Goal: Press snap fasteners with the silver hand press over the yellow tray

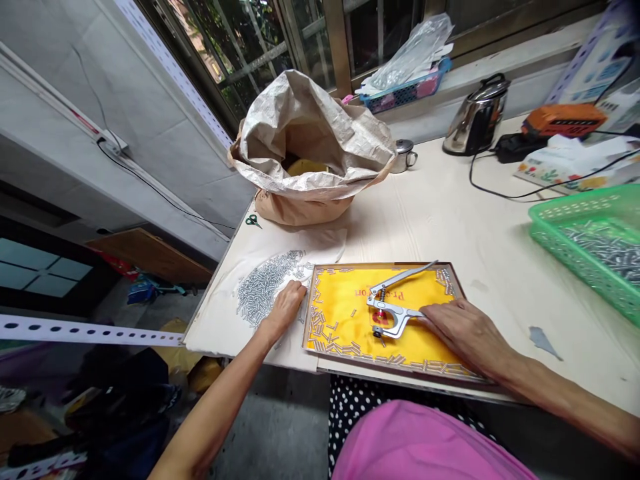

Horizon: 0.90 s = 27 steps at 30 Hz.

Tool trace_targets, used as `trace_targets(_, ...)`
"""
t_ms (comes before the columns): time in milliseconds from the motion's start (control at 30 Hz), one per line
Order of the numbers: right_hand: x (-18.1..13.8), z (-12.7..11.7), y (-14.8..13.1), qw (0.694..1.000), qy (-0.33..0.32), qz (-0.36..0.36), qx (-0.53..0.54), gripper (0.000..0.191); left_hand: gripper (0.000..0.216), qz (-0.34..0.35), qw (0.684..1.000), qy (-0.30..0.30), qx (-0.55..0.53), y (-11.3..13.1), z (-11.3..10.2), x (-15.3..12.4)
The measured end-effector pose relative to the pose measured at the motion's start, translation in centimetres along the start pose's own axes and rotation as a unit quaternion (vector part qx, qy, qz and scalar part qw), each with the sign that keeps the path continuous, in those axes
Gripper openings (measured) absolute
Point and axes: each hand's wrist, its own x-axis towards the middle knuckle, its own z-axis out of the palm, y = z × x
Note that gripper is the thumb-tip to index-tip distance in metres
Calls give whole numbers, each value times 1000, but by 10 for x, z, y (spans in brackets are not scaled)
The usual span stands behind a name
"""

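My right hand (463,328) is wrapped round one handle of silver snap pliers (400,319), whose other handle stands spread away. The pliers' jaws, with a red spring part and a black die, are apart over a shallow tray lined with yellow cloth (345,293). Small metal pins (325,327) lie along the tray's edges. My left hand (289,301) is closed with the fingertips together, between the tray's left rim and a heap of small metal pins (263,287) on pale cloth. What those fingers hold, if anything, is hidden.
An open woven sack (310,200) stands behind the heap, with green-handled scissors (253,221) beside it. To the right are a green basket (550,227) of metal pins, a steel kettle (475,120), a tissue box (565,167) and a black cable. A lidded metal cup (401,157) sits behind.
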Motion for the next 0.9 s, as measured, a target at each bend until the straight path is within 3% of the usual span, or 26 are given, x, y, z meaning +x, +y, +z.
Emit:
trace_targets(100, 0, 6, 4, 1000, -26, 8, -10, 34, 14, -88, 978, 81, -171, 8, -6, -1)
trace_targets(167, 2, 6, 4, 998, -45, 10, -31, 33, 12, -158, 924, 101, -333, 22, -11, -3)
trace_targets(233, 9, 1, -1, 996, -60, 26, -67, 31, 23, -197, 854, 77, -475, 45, -15, -7)
trace_targets(300, 21, -9, -13, 993, -58, 54, -82, 27, 33, -207, 804, 42, -556, 73, -17, -12)
trace_targets(367, 37, -21, -29, 997, -37, 70, -10, 21, 35, -208, 785, 19, -584, 103, -19, -16)
trace_targets(433, 55, -30, -45, 985, -23, 82, 148, 24, 34, -196, 780, 7, -594, 129, -19, -18)
trace_targets(567, 76, -32, -63, 904, -27, 182, 387, 30, 34, -167, 787, 3, -594, 162, -22, -20)
trace_targets(700, 75, -26, -66, 884, -8, 197, 423, 24, 37, -164, 772, -12, -614, 170, -24, -21)
trace_targets(800, 70, -25, -66, 880, 4, 205, 428, 20, 44, -180, 723, -46, -666, 169, -23, -20)
trace_targets(900, 70, -25, -58, 857, 9, 231, 462, 20, 50, -207, 672, -82, -706, 162, -20, -16)
